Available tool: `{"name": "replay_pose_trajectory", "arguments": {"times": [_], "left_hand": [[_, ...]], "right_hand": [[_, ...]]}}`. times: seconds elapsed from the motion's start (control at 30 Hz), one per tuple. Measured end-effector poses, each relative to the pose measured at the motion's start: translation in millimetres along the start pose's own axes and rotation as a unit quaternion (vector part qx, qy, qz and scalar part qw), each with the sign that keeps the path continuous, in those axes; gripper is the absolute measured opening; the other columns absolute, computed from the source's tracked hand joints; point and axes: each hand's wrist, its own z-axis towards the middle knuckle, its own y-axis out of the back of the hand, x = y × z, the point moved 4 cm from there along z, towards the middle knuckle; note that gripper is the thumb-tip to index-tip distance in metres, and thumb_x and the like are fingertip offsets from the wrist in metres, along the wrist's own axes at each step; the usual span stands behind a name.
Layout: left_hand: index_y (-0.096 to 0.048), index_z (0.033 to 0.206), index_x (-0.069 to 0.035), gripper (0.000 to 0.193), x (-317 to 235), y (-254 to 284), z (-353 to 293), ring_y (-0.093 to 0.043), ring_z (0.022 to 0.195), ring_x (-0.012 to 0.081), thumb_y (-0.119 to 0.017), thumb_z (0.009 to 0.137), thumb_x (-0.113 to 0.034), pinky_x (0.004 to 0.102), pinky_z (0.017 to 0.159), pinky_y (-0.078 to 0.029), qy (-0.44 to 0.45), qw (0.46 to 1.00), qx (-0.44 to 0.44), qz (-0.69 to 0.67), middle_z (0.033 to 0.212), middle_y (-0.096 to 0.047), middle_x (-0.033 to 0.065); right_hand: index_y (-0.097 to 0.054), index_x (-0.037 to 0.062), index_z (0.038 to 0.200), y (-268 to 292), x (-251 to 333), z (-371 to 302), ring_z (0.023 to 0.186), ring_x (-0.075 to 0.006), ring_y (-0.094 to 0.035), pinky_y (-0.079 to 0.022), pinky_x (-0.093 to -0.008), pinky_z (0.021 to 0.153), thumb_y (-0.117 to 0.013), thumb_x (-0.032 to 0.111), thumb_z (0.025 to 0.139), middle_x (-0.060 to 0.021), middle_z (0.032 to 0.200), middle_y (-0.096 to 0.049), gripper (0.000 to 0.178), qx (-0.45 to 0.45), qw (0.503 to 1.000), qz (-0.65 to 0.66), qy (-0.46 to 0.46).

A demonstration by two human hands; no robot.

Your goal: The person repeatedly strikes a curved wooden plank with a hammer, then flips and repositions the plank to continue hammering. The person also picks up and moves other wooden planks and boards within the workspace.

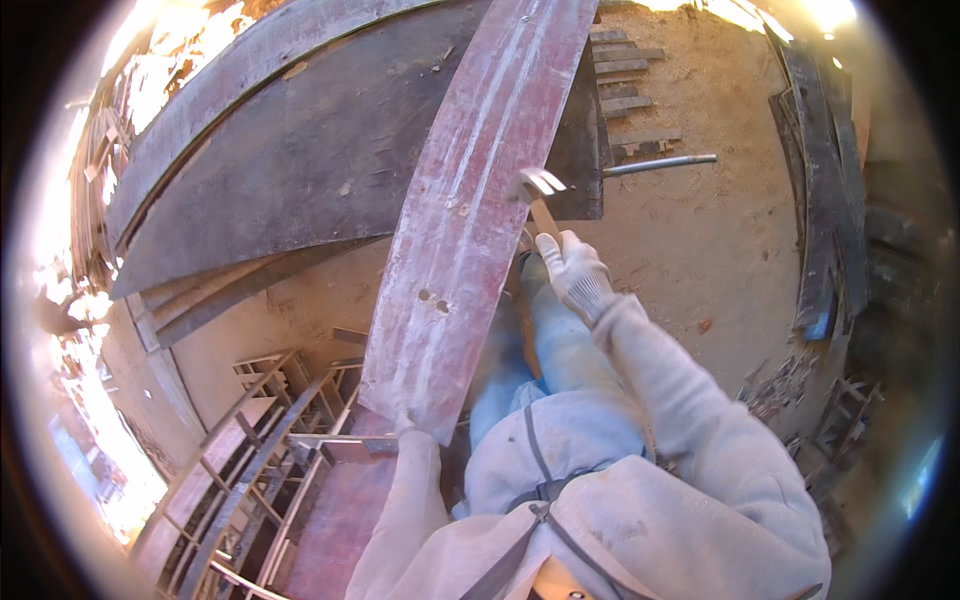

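Observation:
A claw hammer is in my gloved right hand, whose fingers wrap round its wooden handle. The metal head is over the right edge of a long, reddish plywood board with pale streaks and a few holes near its lower part. At the board's near end, my left hand grips the edge, one digit lying on top and the other fingers hidden. The board slants away from me across a dark panel.
More dark panels are stacked at the far left. Wooden frames stand at the lower left, beside another reddish panel. A metal pipe sticks out right of the board, near short wood strips. Dark boards lie at the right on sandy ground.

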Motion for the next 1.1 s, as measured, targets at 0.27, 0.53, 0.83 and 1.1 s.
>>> {"name": "replay_pose_trajectory", "arguments": {"times": [0.27,0.53,0.83,1.1], "left_hand": [[-0.045,0.15,0.001,0.085,6.6,-6.4,-3.6,-0.065,0.113,0.0371,-0.08,0.09,-0.048,0.0547,0.096,-0.056,-0.002,0.998,0.043,-0.05,0.139,-0.063,0.0196],[-0.045,0.149,-0.005,0.076,-0.4,-11.9,-50.4,-0.064,0.116,0.0357,-0.075,0.093,-0.047,0.053,0.098,-0.055,-0.025,0.998,-0.035,-0.05,0.139,-0.062,0.0185],[-0.034,0.157,-0.002,0.093,10.7,-15.6,-53.1,-0.062,0.118,0.0338,-0.082,0.088,-0.042,0.0477,0.098,-0.054,-0.066,0.997,-0.042,0.001,0.141,-0.059,0.0171],[-0.05,0.148,0.007,0.095,-12.0,28.3,-23.2,-0.065,0.112,0.0329,-0.078,0.087,-0.06,0.046,0.098,-0.053,-0.079,0.989,-0.077,0.102,0.139,-0.062,0.0193]], "right_hand": [[-0.062,0.0076,0.092,-26.8,-24.1,-13.9,0.049,-0.0199,-0.055,-0.045,-0.0372,0.046,-0.052,0.053,0.108,-0.0064,0.068,-0.06,0.049,0.064,0.967,0.197,-0.146],[-0.06,0.004,0.113,-39.8,-50.5,-27.6,0.097,-0.0529,-0.068,-0.053,-0.0595,0.084,-0.051,0.053,0.107,-0.0326,0.098,-0.071,0.05,0.011,1.0,0.017,0.015],[-0.062,0.0058,0.112,-14.8,-35.7,-14.4,0.095,-0.0506,-0.069,-0.054,-0.0581,0.08,-0.051,0.054,0.107,-0.0324,0.097,-0.071,0.05,0.033,0.999,-0.035,0.004],[-0.064,0.0004,0.12,14.5,-28.0,-6.0,0.114,-0.0457,-0.066,-0.051,-0.0529,0.097,-0.05,0.054,0.108,-0.0285,0.117,-0.071,0.057,0.077,0.994,0.072,-0.017]]}}
